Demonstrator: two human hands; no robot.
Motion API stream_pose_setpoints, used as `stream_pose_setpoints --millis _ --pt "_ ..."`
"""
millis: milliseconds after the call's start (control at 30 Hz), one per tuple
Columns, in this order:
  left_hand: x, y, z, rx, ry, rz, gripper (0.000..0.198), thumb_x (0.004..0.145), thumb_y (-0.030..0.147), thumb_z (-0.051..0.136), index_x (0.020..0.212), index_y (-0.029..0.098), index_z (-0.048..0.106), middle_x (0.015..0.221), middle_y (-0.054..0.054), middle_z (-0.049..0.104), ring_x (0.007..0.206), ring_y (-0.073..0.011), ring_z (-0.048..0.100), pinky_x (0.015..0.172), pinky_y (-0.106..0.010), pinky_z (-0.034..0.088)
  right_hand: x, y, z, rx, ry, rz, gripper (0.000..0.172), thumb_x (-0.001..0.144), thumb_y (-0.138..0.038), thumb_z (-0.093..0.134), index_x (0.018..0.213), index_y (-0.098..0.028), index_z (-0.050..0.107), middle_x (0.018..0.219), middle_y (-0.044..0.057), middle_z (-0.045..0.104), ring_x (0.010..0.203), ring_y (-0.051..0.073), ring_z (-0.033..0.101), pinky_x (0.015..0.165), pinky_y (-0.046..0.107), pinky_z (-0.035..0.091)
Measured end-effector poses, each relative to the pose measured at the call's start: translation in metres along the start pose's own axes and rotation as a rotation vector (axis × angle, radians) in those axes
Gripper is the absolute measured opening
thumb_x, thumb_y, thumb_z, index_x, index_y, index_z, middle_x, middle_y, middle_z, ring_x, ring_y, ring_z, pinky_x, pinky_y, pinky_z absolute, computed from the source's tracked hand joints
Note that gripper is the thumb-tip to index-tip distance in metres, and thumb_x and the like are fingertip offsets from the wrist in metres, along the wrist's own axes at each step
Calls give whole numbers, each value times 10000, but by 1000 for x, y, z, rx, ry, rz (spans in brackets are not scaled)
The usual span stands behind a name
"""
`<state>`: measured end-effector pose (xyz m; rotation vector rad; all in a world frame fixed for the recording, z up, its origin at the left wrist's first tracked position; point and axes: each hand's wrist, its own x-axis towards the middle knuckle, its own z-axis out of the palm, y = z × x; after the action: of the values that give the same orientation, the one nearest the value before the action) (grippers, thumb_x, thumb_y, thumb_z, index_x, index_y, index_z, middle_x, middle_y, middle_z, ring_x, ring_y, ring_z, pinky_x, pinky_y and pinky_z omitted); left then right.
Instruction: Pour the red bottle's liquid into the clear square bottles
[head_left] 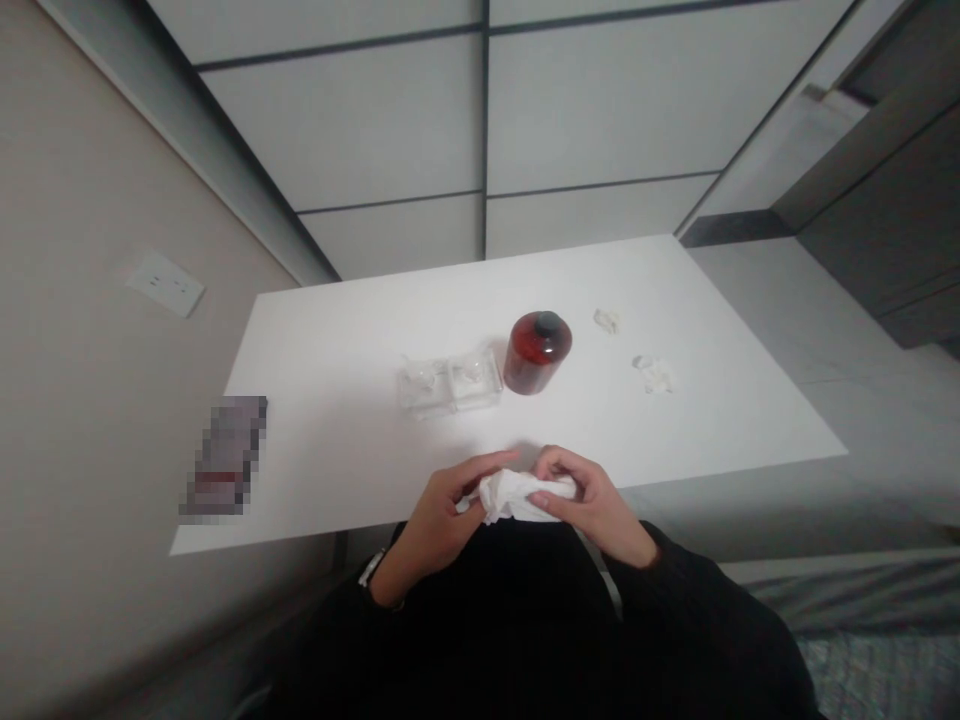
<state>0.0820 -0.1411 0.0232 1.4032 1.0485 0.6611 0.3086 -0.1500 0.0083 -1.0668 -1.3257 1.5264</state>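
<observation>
Close to the table's front edge, a crumpled white tissue [516,496] is held between both hands. My left hand [448,505] grips its left end, with the thumb beneath and the index finger stretched above it. My right hand [589,500] pinches the right end between thumb and curled fingers. Whether anything is wrapped inside the tissue cannot be seen. Beyond the hands stands a reddish-brown bottle [536,355] with a dark cap. Just left of it sits a clear plastic container [450,385] with two compartments that hold clear, hard-to-make-out contents.
On the white table [330,430], two crumpled tissue pieces lie at the right, a smaller one [606,321] farther back and a larger one [655,375] nearer. A blurred-out flat object [225,460] rests at the left edge. A wall with a socket [166,284] borders the left side.
</observation>
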Motion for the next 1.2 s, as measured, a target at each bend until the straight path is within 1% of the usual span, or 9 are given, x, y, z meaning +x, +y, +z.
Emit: stream_pose_setpoints --millis 200,300,400,567,633,767,900,1000,1200 --pt "-2 2 -5 2 -115 37 365 946 310 668 1290 231 763 1334 -112 775 1202 -281 727 950 -346 575 4 10 -7 61 152 -70 411 939 -515 773 776 -246 507 845 -18 565 805 152 566 751 284 486" --pt "0 -1 -3 -75 -72 -20 354 908 275 672 1251 221 745 1223 -104 798 1072 -252 761 843 -307 585 3 7 -1 33 84 -57 324 881 -508 834 1006 -266 659 1039 20 669 997 195 649 894 334 525" --pt "3 -2 -2 -109 43 -59 316 846 256 680 1151 198 741 989 -58 816 901 -215 772 779 -277 568 2 -1 9 -46 -24 -25 536 727 -424 969 1168 -254 717 1147 50 728 1074 234 668 972 363 507" --pt "7 -1 -5 53 234 -19 163 821 313 669 851 188 770 798 -31 795 732 -183 730 679 -252 519 2 -5 17 -91 -41 60 271 917 -462 797 987 -216 708 833 -7 667 813 162 643 829 316 517" --pt "6 -3 -4 135 270 -11 190 846 340 654 824 193 773 701 -9 755 634 -162 681 616 -242 480 3 -3 19 -52 -36 73 356 950 -566 728 991 -217 673 828 -5 658 772 156 650 760 304 536" --pt "8 -6 2 304 359 49 208 862 392 689 808 208 770 525 57 579 481 -116 521 524 -220 378 1 0 27 -21 22 66 553 833 -559 846 1222 -255 596 1075 31 722 1008 194 706 927 343 564" --pt "12 -4 6 399 310 84 249 901 402 677 750 214 741 506 64 554 467 -106 493 510 -223 327 0 5 34 -2 138 89 329 935 -501 737 1121 -252 628 966 13 699 817 152 667 726 275 540" --pt "15 -2 6 406 271 57 280 949 389 617 761 215 729 569 47 646 482 -111 529 526 -230 348 0 9 32 15 195 95 343 953 -552 702 1094 -245 645 949 20 687 681 129 605 596 256 485" --pt "21 -1 3 395 274 32 267 956 391 610 799 212 732 631 31 697 539 -128 593 564 -236 382 1 9 14 -64 367 49 384 918 -599 753 987 -227 686 790 17 682 682 155 617 615 277 502"
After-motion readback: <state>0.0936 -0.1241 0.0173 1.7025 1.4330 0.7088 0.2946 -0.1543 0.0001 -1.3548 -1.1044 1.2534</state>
